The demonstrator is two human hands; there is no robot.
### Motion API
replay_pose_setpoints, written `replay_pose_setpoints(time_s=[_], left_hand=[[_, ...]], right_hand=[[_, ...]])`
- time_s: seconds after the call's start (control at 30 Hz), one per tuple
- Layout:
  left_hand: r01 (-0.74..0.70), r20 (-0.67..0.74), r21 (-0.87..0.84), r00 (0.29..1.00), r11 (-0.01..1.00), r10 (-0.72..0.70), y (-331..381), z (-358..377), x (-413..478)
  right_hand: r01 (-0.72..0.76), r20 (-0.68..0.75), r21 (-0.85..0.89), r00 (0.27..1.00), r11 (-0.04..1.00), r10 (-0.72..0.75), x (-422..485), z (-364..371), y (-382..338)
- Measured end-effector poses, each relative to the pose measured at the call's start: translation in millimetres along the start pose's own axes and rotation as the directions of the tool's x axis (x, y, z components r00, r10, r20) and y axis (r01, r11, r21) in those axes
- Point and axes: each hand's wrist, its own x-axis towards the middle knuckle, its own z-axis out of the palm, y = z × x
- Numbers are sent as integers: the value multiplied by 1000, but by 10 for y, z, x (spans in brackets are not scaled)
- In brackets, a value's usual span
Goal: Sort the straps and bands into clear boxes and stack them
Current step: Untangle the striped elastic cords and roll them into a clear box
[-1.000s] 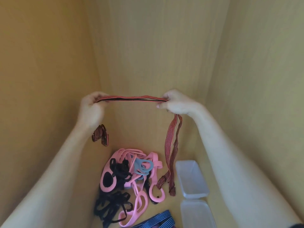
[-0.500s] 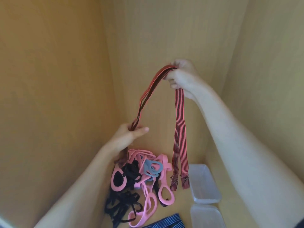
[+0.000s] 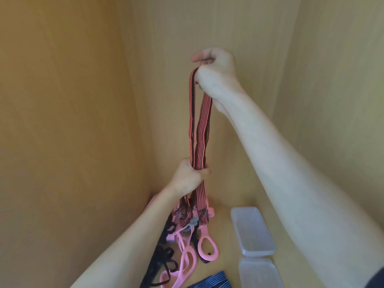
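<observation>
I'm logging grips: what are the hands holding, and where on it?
Both hold the red-and-black striped strap: the right hand grips its top fold, the left hand grips the gathered lengths lower down, above the dangling ends.

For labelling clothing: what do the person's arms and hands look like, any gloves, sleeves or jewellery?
Left hand and right hand are bare: no gloves, rings or watch visible. Left forearm and right forearm are uncovered; a dark sleeve edge shows above the right one.

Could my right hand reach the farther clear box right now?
Probably yes, but not freely: the right hand is raised and grips the top of the red striped strap. The clear box lies below its forearm with nothing over it.
</observation>
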Motion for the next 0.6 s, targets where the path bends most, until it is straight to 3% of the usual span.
replay_pose_setpoints(time_s=[0.2, 0.3, 0.4, 0.5, 0.6], left_hand=[[49, -12, 66, 999, 997, -48, 7, -213, 40], [83, 26, 29, 996, 996, -84, -45, -231, 16], [136, -38, -207, 988, 969, -147, -123, -294, 6], [147, -67, -662, 965, 735, -254, -178, -412, 53], [109, -39, -848, 963, 519, -266, -170, -564, 80]], right_hand=[[179, -118, -196, 972, 964, -204, 68, -342, 36], [207, -133, -165, 964, 964, -230, 20, -379, 76], [198, -186, -97, 959, 975, -213, -77, -440, 219], [45, -223, -63, 973, 997, -59, -224, -533, 600], [-155, -209, -4, 966, 988, 150, -523, -539, 1169]])
